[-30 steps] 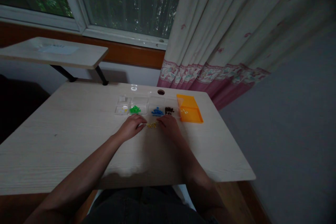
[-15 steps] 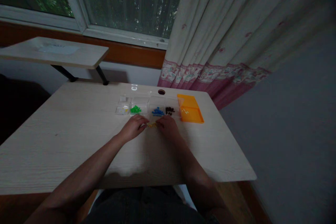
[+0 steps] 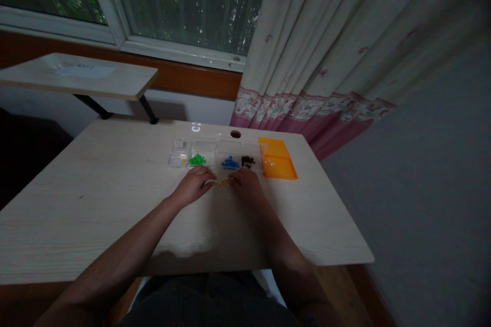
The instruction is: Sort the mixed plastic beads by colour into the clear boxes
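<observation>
A small heap of yellow pieces (image 3: pixel 222 182) lies on the table between my two hands. My left hand (image 3: pixel 194 184) is at the heap's left side, palm down, with a gap between thumb and forefinger and nothing visible in it. On the other side, my right hand (image 3: pixel 245 184) has its fingers curled together at the heap's edge; what they hold, if anything, is hidden. Just beyond are clear plastic boxes with lids swung back: one with green pieces (image 3: pixel 198 159), one with blue pieces (image 3: pixel 230 162), one with dark brown pieces (image 3: pixel 247 161).
An orange open case (image 3: pixel 282 168) with a few pale pieces stands right of the clear boxes. At the left end, a small clear box (image 3: pixel 178 160) holds a few yellow bits. A raised shelf (image 3: pixel 126 84) stands at the table's back left; a curtain (image 3: pixel 307 61) hangs behind.
Both hands stay around the yellow heap with only slight finger movement. The yellow pieces look a little more spread out between them. The boxes have not moved.
</observation>
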A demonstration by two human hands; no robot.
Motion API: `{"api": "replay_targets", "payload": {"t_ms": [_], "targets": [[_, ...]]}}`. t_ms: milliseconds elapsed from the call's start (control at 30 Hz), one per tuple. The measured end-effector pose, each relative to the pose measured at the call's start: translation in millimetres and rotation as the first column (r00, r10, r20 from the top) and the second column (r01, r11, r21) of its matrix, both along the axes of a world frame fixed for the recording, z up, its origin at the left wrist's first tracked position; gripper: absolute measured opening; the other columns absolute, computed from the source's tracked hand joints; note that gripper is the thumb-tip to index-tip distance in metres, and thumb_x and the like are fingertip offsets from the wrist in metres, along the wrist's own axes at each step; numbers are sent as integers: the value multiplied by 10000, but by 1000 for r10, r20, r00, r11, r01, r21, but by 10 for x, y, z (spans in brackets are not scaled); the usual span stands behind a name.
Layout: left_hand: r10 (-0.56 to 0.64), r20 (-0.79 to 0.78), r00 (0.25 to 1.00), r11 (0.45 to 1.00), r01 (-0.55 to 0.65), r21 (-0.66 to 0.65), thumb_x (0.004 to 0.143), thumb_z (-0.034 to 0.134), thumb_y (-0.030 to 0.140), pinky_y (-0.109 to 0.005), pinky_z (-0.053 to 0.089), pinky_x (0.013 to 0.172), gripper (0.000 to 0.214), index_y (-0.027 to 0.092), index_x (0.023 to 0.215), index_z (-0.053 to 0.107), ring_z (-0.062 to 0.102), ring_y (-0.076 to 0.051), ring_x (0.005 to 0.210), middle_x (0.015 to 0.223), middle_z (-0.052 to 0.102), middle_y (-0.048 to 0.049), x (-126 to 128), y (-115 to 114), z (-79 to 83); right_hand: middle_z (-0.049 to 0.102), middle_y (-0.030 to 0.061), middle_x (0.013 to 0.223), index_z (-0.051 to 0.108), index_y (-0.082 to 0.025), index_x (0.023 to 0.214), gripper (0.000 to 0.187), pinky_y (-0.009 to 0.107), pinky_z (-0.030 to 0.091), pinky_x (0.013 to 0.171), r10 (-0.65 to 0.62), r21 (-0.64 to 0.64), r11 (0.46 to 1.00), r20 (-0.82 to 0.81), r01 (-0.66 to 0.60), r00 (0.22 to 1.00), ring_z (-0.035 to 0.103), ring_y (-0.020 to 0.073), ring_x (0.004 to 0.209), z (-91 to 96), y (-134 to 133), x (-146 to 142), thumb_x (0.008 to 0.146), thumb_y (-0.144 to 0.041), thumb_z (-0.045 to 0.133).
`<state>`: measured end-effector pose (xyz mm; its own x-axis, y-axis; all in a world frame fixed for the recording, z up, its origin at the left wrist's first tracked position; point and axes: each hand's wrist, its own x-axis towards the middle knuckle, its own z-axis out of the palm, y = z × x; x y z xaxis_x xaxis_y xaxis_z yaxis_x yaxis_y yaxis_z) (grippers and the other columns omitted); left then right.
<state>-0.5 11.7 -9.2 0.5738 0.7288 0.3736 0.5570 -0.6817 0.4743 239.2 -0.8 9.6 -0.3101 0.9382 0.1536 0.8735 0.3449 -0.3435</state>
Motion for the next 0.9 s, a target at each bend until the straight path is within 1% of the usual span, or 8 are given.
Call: {"api": "replay_targets", "payload": {"t_ms": [100, 233, 367, 600, 767, 900], "targets": [[-14, 3, 1000, 1000, 14, -6, 910, 607, 250, -401, 454, 939, 157, 203, 1027, 701, 578, -239, 1027, 1045, 673, -82, 4, -5, 15, 704, 54, 972, 753, -228, 996, 181, 303, 445, 873, -4, 10, 1000, 11, 4, 1000, 621, 192, 965, -9, -6, -7, 906, -247, 597], [-11, 1, 1000, 1000, 11, -27, 905, 608, 240, -394, 451, 937, 145, 203, 1009, 703, 574, -238, 1025, 1041, 662, -83, 11, -14, 35, 702, 50, 967, 753, -244, 1007, 184, 306, 436, 881, 1, 33, 999, -3, -1, 1000, 610, 187, 968, -47, 3, -6, 895, -224, 608], [-11, 12, 1000, 999, 11, -38, 902, 611, 236, -384, 453, 929, 131, 206, 991, 704, 572, -233, 1015, 1029, 658, -77, 0, -12, 33, 702, 48, 942, 763, -236, 943, 160, 307, 442, 872, 30, 31, 999, -17, -30, 999, 608, 186, 958, -70, 28, 14, 883, -217, 616], [-5, 4, 1000, 1000, 5, -28, 899, 617, 232, -386, 451, 943, 147, 213, 1014, 708, 578, -228, 1025, 1047, 670, -71, -69, 18, 5, 713, 53, 979, 758, -213, 946, 160, 302, 443, 909, 34, -20, 999, 9, -34, 999, 616, 181, 979, -2, 24, 35, 879, -201, 614], [0, -19, 1000, 1000, 0, -26, 901, 628, 263, -393, 443, 952, 153, 219, 1026, 706, 577, -230, 1035, 1052, 670, -65, -75, 19, 29, 712, 50, 998, 758, -219, 953, 173, 292, 438, 921, 30, -57, 998, 36, -27, 999, 611, 180, 998, 46, 10, 34, 885, -198, 600], [37, -33, 999, 999, -38, -22, 907, 610, 251, -390, 449, 913, 117, 209, 962, 705, 578, -228, 996, 1013, 665, -67, -38, 14, 45, 707, 55, 1017, 752, -213, 973, 174, 290, 437, 921, 21, -93, 995, 40, -17, 999, 613, 179, 1000, 55, 6, 40, 888, -214, 600]]}}
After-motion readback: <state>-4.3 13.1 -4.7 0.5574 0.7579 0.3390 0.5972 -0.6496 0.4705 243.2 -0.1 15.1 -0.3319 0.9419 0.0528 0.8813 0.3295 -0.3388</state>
